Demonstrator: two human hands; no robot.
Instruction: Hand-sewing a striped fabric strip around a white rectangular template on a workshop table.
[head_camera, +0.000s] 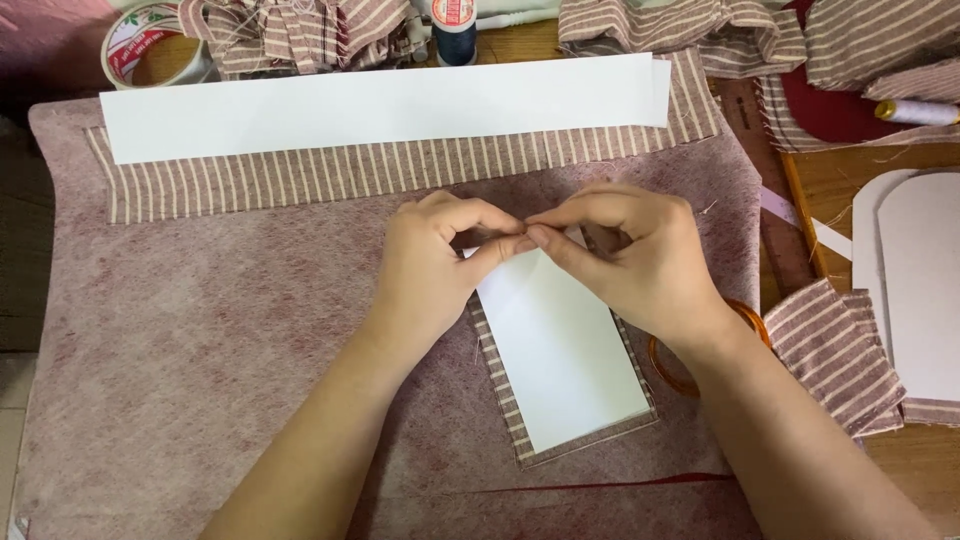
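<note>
Mottled pink felt mat (200, 330) covering a worktable, left hand (435, 265) and right hand (630, 260) pinching the top edge of a white card (560, 350) laid on striped fabric (515, 410) mid-mat, long white strip (380, 105) beyond the card, tape roll (150, 45) at far left.

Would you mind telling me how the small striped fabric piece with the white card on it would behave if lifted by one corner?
The striped fabric piece would probably droop, being thin cloth. The white card lies flat with crisp edges, so it likely stays stiff and may slide off. Both look light.
</note>
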